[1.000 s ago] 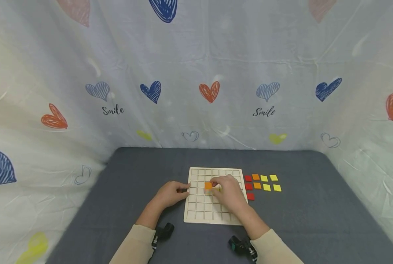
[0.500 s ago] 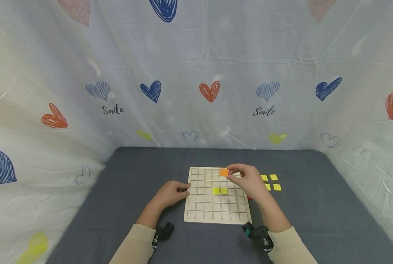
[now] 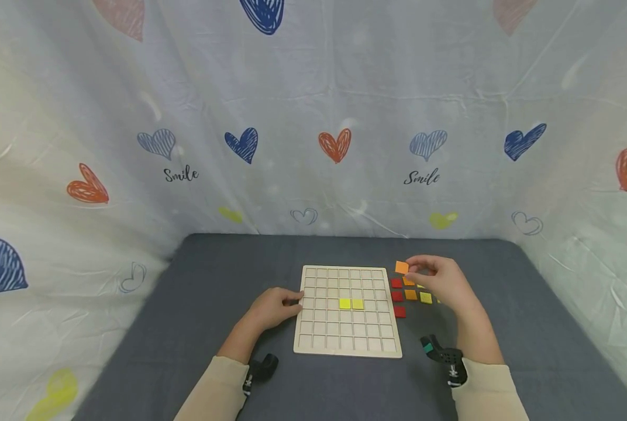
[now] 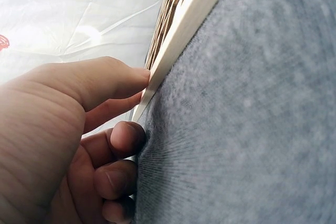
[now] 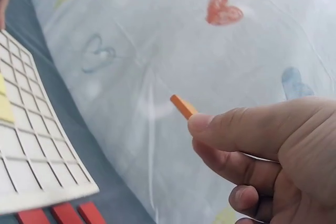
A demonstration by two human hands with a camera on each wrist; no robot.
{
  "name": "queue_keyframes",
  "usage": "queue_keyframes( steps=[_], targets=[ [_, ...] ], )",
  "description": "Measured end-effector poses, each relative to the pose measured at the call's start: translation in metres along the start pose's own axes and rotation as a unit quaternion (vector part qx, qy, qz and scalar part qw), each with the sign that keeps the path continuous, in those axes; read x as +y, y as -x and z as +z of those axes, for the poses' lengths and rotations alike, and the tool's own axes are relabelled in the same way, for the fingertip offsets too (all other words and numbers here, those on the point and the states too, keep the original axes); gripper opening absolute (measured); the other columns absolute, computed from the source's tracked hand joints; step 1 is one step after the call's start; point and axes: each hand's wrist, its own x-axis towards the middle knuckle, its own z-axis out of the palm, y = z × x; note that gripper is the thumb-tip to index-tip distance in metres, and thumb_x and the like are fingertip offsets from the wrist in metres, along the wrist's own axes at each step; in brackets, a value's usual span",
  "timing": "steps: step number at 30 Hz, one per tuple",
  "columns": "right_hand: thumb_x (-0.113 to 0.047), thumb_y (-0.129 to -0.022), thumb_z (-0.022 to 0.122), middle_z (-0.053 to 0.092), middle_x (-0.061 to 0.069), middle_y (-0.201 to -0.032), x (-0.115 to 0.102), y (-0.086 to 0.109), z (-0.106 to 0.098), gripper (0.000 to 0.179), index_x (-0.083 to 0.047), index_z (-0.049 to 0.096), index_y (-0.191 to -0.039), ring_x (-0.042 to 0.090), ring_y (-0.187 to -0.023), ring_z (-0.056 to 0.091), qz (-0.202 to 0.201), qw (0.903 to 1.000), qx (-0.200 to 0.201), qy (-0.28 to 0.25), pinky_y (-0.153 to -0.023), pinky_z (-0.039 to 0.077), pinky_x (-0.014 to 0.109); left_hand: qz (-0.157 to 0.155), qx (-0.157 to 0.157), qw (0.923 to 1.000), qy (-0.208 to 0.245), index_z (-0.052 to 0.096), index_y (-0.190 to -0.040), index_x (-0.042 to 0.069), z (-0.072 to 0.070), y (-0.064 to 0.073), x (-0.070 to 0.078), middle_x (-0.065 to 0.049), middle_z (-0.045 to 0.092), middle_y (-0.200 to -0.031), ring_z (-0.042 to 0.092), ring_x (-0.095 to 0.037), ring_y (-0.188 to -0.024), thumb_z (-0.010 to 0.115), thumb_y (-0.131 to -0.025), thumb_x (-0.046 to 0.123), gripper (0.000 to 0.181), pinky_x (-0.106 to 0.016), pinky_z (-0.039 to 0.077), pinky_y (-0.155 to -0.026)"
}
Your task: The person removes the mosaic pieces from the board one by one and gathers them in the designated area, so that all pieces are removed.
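Note:
My right hand (image 3: 444, 282) pinches an orange square tile (image 3: 401, 267) between thumb and fingertips, held up past the board's right edge. In the right wrist view the same tile (image 5: 183, 107) shows edge-on. A pale wooden grid board (image 3: 313, 344) lies on the dark table, with two yellow tiles (image 3: 351, 304) side by side near its middle. At the board's left edge rests my left hand (image 3: 274, 309). The left wrist view shows its thumb (image 4: 137, 77) against the board's side (image 4: 173, 45), the other fingertips low by the cloth.
Right of the board lie red tiles (image 3: 397, 296) in a column, then orange tiles (image 3: 410, 294) and yellow tiles (image 3: 426, 298), partly hidden by my right hand. A grey cloth (image 3: 345, 386) covers the table. A white curtain (image 3: 292, 88) with printed hearts hangs around it.
My right hand has carried the orange tile from over the middle of the board up and rightward, above the loose tiles. The yellow pair is uncovered. My left hand has stayed put.

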Motion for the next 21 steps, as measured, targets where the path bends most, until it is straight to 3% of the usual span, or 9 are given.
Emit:
queue_keyframes(
  steps=[6,11,14,18,21],
  targets=[
    [-0.022,-0.096,0.076,0.068,0.009,-0.104,0.022,0.002,-0.016,0.038,-0.001,0.069,-0.126,0.027,-0.097,0.061,0.019,0.9992,-0.009,0.033,-0.077,0.05,0.041,-0.001,-0.001,1.0,-0.004,0.072,-0.132,0.014,0.0,0.0,0.001,0.004,0.052,-0.062,0.04,-0.011,-0.053,0.075,-0.095,0.026,0.039,-0.029,0.035,-0.051],
    [-0.019,-0.095,0.075,0.067,0.008,-0.1,0.039,0.003,-0.022,0.036,0.003,0.069,-0.123,0.027,-0.095,0.06,0.048,0.9952,-0.069,0.05,-0.082,0.049,0.045,-0.004,0.001,1.0,-0.007,0.073,-0.132,0.014,-0.001,0.0,0.003,0.005,0.052,-0.062,0.04,-0.01,-0.053,0.075,-0.095,0.026,0.039,-0.028,0.035,-0.052],
    [-0.014,-0.092,0.076,0.063,0.007,-0.091,0.046,0.003,-0.021,0.033,0.005,0.069,-0.117,0.024,-0.086,0.057,0.067,0.991,-0.106,0.048,-0.078,0.048,0.043,-0.001,0.0,1.0,-0.006,0.072,-0.132,0.014,-0.002,0.001,0.004,0.004,0.052,-0.062,0.04,-0.01,-0.053,0.075,-0.095,0.025,0.039,-0.028,0.035,-0.052],
    [-0.01,-0.089,0.078,0.058,0.006,-0.086,0.055,0.002,-0.016,0.025,0.003,0.072,-0.109,0.022,-0.082,0.052,0.066,0.985,-0.148,0.06,-0.074,0.042,0.039,-0.001,-0.004,1.0,0.002,0.072,-0.132,0.012,-0.003,0.003,0.006,0.003,0.052,-0.061,0.039,-0.011,-0.052,0.075,-0.095,0.024,0.039,-0.029,0.034,-0.051],
    [-0.009,-0.087,0.078,0.06,0.005,-0.092,0.061,0.0,-0.012,0.02,-0.001,0.072,-0.104,0.022,-0.083,0.052,0.062,0.9796,-0.175,0.077,-0.075,0.041,0.039,-0.006,-0.006,1.0,0.003,0.072,-0.133,0.013,-0.003,0.003,0.006,0.003,0.051,-0.061,0.039,-0.012,-0.053,0.074,-0.095,0.024,0.04,-0.028,0.034,-0.052]
  ],
)
